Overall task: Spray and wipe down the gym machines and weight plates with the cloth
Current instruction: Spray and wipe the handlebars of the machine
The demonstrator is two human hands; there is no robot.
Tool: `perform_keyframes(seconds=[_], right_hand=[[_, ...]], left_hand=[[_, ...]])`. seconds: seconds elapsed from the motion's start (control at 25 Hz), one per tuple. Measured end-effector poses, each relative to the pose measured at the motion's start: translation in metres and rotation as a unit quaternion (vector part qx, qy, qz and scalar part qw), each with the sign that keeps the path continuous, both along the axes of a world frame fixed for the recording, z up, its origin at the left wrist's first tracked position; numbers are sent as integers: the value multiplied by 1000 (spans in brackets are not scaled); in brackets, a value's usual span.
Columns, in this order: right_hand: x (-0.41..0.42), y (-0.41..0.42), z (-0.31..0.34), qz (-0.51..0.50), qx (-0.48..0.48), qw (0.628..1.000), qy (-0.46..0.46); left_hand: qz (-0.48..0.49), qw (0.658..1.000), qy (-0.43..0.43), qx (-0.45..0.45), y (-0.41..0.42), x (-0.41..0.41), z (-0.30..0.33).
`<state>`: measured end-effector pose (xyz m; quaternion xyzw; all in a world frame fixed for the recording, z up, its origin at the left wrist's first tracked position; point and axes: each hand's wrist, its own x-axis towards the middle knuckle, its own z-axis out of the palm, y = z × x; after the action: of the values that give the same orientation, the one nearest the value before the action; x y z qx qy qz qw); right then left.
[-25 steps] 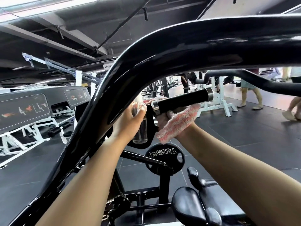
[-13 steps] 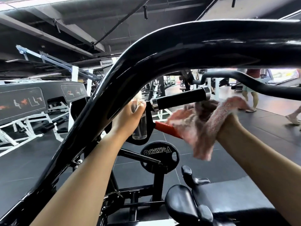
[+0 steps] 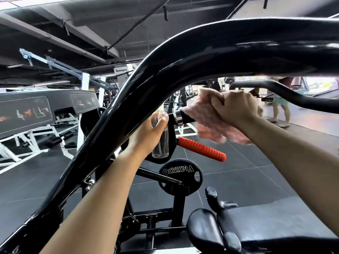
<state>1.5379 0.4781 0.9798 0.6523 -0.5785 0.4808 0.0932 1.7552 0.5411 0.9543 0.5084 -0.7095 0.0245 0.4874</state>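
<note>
While cloth-wrapped, black handle (image 3: pixel 185 117), open aisle beyond.

Dim gym, daylight glare far right, wide-angle bending, blurred cloth (image 3: pixel 211 121)

Curved frame tube (image 3: pixel 183 57) arcs from lower left up across the top. Under it, left hand (image 3: pixel 145 136) holds spray bottle (image 3: pixel 161 136) just beside the tube. Right of the bottle, upper handle (image 3: pixel 180 116) sticks out; right hand (image 3: pixel 236 105) wraps cloth (image 3: pixel 207 114) around it. Lower handle (image 3: pixel 201 149) sits below the cloth, apart from it. Weight plate (image 3: pixel 180 177) is below both handles, seat pads (image 3: pixel 207 230) at lower right. Other machines (image 3: pixel 36 110) far left, bent bar (image 3: pixel 286 96) behind right hand.
</note>
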Motion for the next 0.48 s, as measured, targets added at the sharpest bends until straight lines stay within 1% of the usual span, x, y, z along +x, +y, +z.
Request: perform_keyframes(seconds=[0.04,0.08,0.12,0.28,0.4,0.48], right_hand=[[-2,3,2,-16,0,1000,6],[-3,7,3,-36,-20,999,20],[-5,5,4,-32,-19,999,9],[-9,5,12,21,30,993,-109],[-17,4,12,42,83,977,-192],[-17,8,7,67,76,971,-215]], left_hand=[[1,1000,2,2,0,1,0],[2,1000,-5,1,1,0,0],[-1,1000,-5,1,2,0,1],[-2,1000,5,3,4,0,1],[0,1000,7,-8,5,-1,0],[8,1000,11,-3,4,-1,-1]])
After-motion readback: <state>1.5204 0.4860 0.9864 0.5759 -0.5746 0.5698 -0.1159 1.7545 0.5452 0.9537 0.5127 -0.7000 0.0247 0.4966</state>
